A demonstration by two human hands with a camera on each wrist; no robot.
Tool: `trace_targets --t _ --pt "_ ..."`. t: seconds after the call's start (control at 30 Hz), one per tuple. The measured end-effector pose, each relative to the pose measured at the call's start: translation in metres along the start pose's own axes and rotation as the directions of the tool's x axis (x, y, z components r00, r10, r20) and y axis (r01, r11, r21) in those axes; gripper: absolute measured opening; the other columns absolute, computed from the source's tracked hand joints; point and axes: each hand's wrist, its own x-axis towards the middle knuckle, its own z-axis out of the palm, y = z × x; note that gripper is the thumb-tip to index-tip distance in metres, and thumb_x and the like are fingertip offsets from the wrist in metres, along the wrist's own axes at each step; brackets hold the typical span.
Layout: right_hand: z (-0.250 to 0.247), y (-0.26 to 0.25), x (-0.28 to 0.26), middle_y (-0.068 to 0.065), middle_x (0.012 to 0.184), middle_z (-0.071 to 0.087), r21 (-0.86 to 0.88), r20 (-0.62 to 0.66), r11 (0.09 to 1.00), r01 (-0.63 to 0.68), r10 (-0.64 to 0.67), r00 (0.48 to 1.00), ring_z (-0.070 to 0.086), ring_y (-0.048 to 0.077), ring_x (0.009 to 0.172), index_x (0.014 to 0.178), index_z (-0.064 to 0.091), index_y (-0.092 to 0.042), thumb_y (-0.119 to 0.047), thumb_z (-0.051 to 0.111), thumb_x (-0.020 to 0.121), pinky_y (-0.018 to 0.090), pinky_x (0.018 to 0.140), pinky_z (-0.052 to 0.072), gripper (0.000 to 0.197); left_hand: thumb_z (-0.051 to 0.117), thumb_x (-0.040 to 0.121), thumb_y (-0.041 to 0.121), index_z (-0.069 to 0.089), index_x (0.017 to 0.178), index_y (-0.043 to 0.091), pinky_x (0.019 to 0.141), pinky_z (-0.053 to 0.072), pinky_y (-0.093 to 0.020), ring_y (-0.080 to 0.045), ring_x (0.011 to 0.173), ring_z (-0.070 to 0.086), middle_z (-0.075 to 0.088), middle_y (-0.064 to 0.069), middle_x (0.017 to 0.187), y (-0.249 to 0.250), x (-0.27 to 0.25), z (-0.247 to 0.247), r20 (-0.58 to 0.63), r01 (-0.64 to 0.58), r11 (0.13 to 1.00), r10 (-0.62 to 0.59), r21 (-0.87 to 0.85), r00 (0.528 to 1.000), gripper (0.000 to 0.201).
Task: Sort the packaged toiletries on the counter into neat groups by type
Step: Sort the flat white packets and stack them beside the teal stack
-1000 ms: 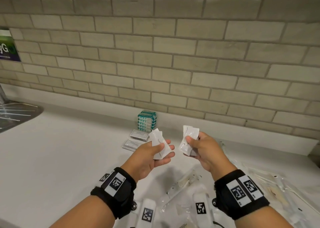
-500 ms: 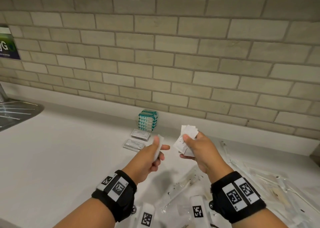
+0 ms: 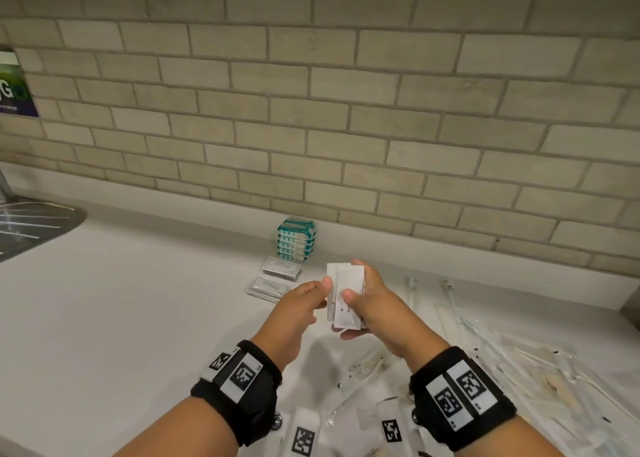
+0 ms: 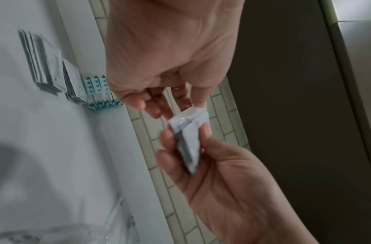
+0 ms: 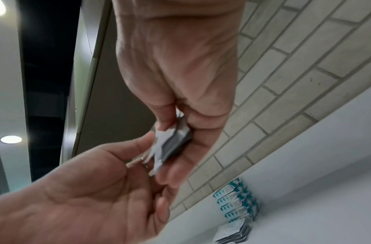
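Above a white counter (image 3: pixel 121 318), the right hand (image 3: pixel 377 304) grasps a stack of white sachets (image 3: pixel 346 293) while the left hand (image 3: pixel 298 307) pinches its edge. Behind them, teal packets (image 3: pixel 296 240) stand stacked against the brick wall (image 3: pixel 346 110), grey sachets (image 3: pixel 273 278) beside; clear wrappers (image 3: pixel 519 359) litter the right; a sink (image 3: pixel 31 224) lies far left.

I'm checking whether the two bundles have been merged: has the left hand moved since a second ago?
Yes. The left hand has shifted right, away from the grey sachet piles, and now meets the white packets that the right hand holds.
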Motion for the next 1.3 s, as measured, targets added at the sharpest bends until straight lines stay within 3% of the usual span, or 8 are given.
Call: trace_targets --t 0.2,0.37,0.57,0.67,1.0,1.13,1.2,1.3 --pt "0.012 -0.005 -0.003 0.007 0.132 0.057 -0.158 0.177 0.986 0.062 -0.034 0.984 0.071 0.032 0.075 0.147 -0.020 -0.042 -0.028 0.051 0.100 0.039 0.065 0.058 0.086 0.046 0.099 0.034 0.064 0.114 0.003 0.046 0.038 -0.031 -0.028 0.054 0.052 0.061 -0.015 0.078 0.006 -0.002 0.011 0.218 0.116 0.966 -0.065 -0.230 0.974 0.039" --pt "0.005 -0.007 -0.004 -0.015 0.091 0.050 -0.595 -0.102 0.796 0.111 -0.212 0.972 0.056 0.006 0.081 0.151 -0.005 -0.043 -0.057 0.065 0.082 0.023 0.065 0.044 0.099 0.047 0.100 0.017 0.058 0.116 0.007 0.077 0.051 -0.036 -0.022 0.076 0.069 0.070 -0.009 0.084 0.014 0.006 0.007 -0.011 0.063 0.905 -0.074 -0.420 0.997 0.022" --pt "0.006 -0.011 -0.009 -0.021 0.154 0.008 -0.683 0.303 0.609 0.403 -0.266 0.915 0.013 0.008 0.143 0.142 -0.019 -0.058 -0.041 0.088 0.059 0.031 0.107 0.036 0.136 0.050 0.088 0.001 0.061 0.101 0.007 0.054 0.049 -0.028 -0.018 0.063 0.060 0.061 -0.007 0.070 0.019 0.002 0.009 0.180 0.209 0.957 -0.174 -0.200 0.968 0.018" --pt "0.009 -0.012 -0.002 -0.014 0.136 0.029 -0.723 0.277 0.526 0.448 -0.372 0.886 0.038 0.012 0.126 0.143 -0.020 -0.056 -0.032 0.082 0.068 0.024 0.091 0.044 0.129 0.047 0.090 0.005 0.061 0.093 0.007 0.053 0.043 -0.026 -0.018 0.064 0.061 0.060 -0.007 0.071 0.023 -0.001 0.009 0.238 0.254 0.951 -0.209 -0.177 0.949 0.014" --pt "0.012 -0.018 0.001 -0.016 0.134 0.032 -0.770 0.328 0.409 0.491 -0.406 0.853 0.028 0.001 0.124 0.146 -0.015 -0.050 -0.040 0.084 0.063 0.014 0.097 0.023 0.130 0.046 0.095 0.006 0.062 0.087 0.007 0.049 0.051 -0.026 -0.019 0.059 0.065 0.063 -0.008 0.066 0.032 0.000 0.007 0.253 0.338 0.903 -0.273 -0.267 0.928 0.018" --pt "0.012 -0.022 0.005 -0.017 0.148 0.021 -0.557 0.241 0.726 0.403 -0.324 0.915 0.025 0.004 0.134 0.148 -0.010 -0.049 -0.043 0.088 0.060 0.024 0.109 0.029 0.131 0.047 0.095 0.007 0.061 0.095 0.004 0.052 0.054 -0.029 -0.020 0.059 0.064 0.062 -0.009 0.065 0.032 0.007 0.011 0.147 0.239 0.873 -0.194 -0.425 0.970 0.015" --pt "0.009 -0.023 0.011 -0.012 0.140 0.036 -0.218 0.037 0.950 0.222 -0.219 0.975 0.043 0.009 0.124 0.152 0.014 -0.036 -0.047 0.078 0.072 0.029 0.103 0.042 0.103 0.047 0.096 0.008 0.060 0.098 0.007 0.061 0.053 -0.030 -0.018 0.068 0.063 0.063 -0.005 0.070 0.031 0.018 0.007 0.011 0.068 0.846 -0.073 -0.528 0.997 0.013" --pt "0.005 -0.020 0.021 0.004 0.106 0.064 0.196 0.051 0.975 -0.101 0.092 0.994 0.064 0.023 0.096 0.121 0.058 -0.014 -0.042 0.063 0.087 0.040 0.088 0.051 0.044 0.046 0.099 0.012 0.058 0.100 0.012 0.077 0.051 -0.032 -0.015 0.084 0.069 0.075 -0.004 0.091 0.031 0.029 0.000 -0.087 -0.102 0.837 0.065 -0.537 0.994 0.012"
